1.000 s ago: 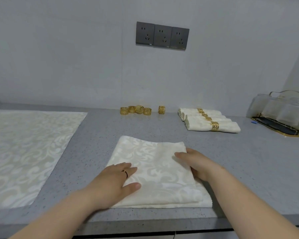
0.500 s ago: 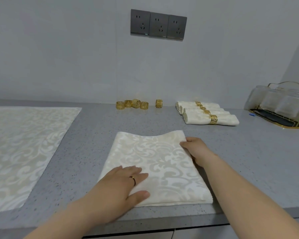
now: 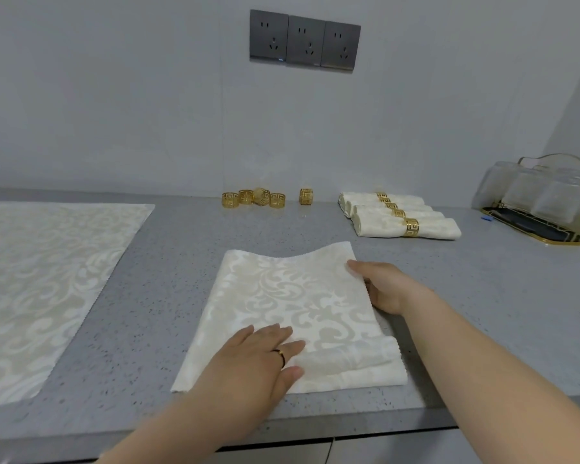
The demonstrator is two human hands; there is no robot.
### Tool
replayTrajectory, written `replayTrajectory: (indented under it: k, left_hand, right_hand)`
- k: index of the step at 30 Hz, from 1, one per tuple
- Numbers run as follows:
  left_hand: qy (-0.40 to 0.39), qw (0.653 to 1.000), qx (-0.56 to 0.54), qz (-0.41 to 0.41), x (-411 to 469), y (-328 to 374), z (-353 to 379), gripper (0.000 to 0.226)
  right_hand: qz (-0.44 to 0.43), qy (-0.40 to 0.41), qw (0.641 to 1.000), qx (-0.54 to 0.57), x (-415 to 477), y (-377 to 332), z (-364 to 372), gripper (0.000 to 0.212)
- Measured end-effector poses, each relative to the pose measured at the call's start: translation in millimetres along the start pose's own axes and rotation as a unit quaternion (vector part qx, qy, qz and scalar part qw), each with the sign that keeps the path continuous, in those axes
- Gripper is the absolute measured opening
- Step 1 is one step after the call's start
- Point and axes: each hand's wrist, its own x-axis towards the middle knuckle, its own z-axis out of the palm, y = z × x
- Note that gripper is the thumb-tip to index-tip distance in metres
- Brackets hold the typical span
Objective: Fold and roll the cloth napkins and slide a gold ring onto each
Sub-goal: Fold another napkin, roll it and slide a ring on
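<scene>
A cream damask napkin [image 3: 292,296], folded into a rectangle, lies on the grey counter [image 3: 188,262] in front of me. My left hand [image 3: 258,360] presses flat on its near left part, fingers straight. My right hand [image 3: 382,286] grips the napkin's right edge, thumb on top and fingers curled beneath it. Several loose gold rings [image 3: 253,198] stand in a row by the back wall, one more gold ring [image 3: 306,196] apart to their right. Several rolled napkins [image 3: 395,216] with gold rings on them lie at the back right.
A stack of flat unfolded napkins [image 3: 47,279] covers the counter's left side. A gold-rimmed tray with upturned glasses [image 3: 543,209] stands at the far right. Wall sockets [image 3: 304,40] sit above the rings. The counter's front edge runs just below my left hand.
My right hand has slid from the napkin's near right side up its right edge and curled round it. My left hand has stayed pressed on the near left part.
</scene>
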Motion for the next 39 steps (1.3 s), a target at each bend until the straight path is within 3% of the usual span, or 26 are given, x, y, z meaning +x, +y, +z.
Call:
replayTrajectory:
  k: [4,8,12,18,23,25,28,31,35,39]
  left_hand:
    - [0.014,1.0,-0.001,-0.012,-1.0,-2.3,3.3,0.136]
    - [0.105,0.994,0.034,0.024,-1.5,-1.7,0.8,0.108]
    - [0.02,1.0,-0.003,-0.015,-0.8,-2.9,6.5,0.139]
    - [0.028,1.0,-0.005,0.002,-0.9,-4.7,7.4,0.139]
    - [0.034,0.999,0.01,0.007,-1.2,-1.4,7.8,0.135]
    - [0.062,0.998,0.012,0.007,-2.5,-1.7,8.9,0.123]
    - [0.064,0.997,0.038,-0.001,-3.0,-2.9,1.4,0.08]
    - [0.09,0.995,0.041,0.007,-0.7,-5.0,10.0,0.074]
    - [0.029,0.998,0.054,0.012,0.1,1.0,-3.5,0.076]
    - [0.044,0.997,0.056,-0.008,-0.1,-4.0,7.7,0.072]
  right_hand:
    - [0.018,-0.035,0.998,-0.05,-6.1,-3.8,-1.6,0.015]
    - [-0.003,-0.078,0.993,-0.085,-10.9,-4.0,-6.1,0.019]
    - [-0.03,-0.073,0.994,-0.08,-15.2,-4.7,-14.0,0.023]
    - [0.01,0.025,0.999,0.028,-7.1,3.9,-19.6,0.026]
    - [0.002,-0.019,0.999,-0.046,-7.5,4.2,-19.4,0.013]
    - [-0.005,-0.021,0.994,-0.111,-6.8,4.5,-17.2,0.007]
    - [-0.051,0.005,0.985,-0.164,-5.3,2.4,-9.4,0.022]
    - [-0.081,0.022,0.983,-0.161,-2.9,0.8,-0.2,0.03]
    - [-0.081,0.041,0.98,-0.179,1.4,2.9,6.4,0.033]
    - [-0.084,0.065,0.975,-0.194,5.8,1.7,10.0,0.034]
